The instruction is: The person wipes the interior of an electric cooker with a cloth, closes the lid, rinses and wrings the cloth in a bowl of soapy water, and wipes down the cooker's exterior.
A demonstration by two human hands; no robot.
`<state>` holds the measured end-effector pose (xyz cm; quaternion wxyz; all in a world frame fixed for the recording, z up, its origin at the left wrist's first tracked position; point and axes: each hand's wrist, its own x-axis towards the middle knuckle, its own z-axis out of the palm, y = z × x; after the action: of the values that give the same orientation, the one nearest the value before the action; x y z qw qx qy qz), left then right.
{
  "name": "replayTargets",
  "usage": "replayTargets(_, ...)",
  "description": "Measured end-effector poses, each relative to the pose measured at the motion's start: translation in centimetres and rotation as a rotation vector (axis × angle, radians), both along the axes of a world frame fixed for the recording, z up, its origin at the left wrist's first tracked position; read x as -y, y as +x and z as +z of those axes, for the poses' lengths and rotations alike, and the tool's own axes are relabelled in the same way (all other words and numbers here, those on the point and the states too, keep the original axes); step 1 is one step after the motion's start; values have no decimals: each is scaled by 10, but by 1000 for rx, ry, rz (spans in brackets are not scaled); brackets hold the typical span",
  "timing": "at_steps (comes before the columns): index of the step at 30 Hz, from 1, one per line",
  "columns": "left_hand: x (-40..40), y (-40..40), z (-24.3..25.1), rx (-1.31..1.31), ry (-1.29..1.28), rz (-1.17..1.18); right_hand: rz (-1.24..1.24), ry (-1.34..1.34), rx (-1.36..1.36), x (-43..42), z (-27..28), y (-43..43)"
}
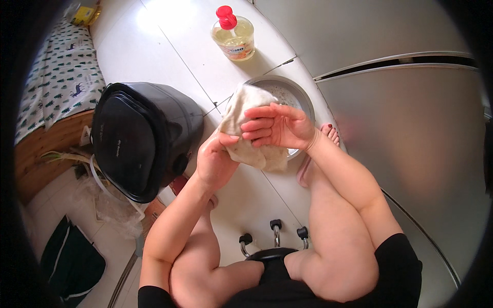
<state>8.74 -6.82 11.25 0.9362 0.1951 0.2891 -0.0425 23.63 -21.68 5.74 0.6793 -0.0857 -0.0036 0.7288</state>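
Note:
A cream-coloured cloth (246, 104) hangs spread over a round metal basin (304, 90) on the white tiled floor. My left hand (219, 158) grips the cloth at its left side, the thumb on top. In front of the cloth is my right hand (279, 125), palm turned towards me, with its fingers extended and close together; whether they touch the cloth cannot be told. The cloth hides part of the basin, where a bit of pale, speckled contents shows. Beyond the basin a clear bottle of yellowish liquid soap (233, 38) with a red pump cap stands upright on the floor.
A black lidded appliance, seemingly an air fryer (127, 142), stands at the left beside a wooden unit (57, 150) under a tree-patterned cloth (61, 81). Clear plastic bags (115, 208) lie below it. Large metallic door panels (396, 127) border the right. I sit on a low black stool (269, 253).

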Motion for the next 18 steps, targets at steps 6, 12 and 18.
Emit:
replayTargets(6,-13,1,19,-86,639,-183,-209,-431,146,17,-27,-8)
replayTargets(12,32,13,38,413,1956,-789,-236,-343,-74,11,-13,-25)
replayTargets(18,11,18,40,269,449,-291,-196,170,-427,7,-22,-34)
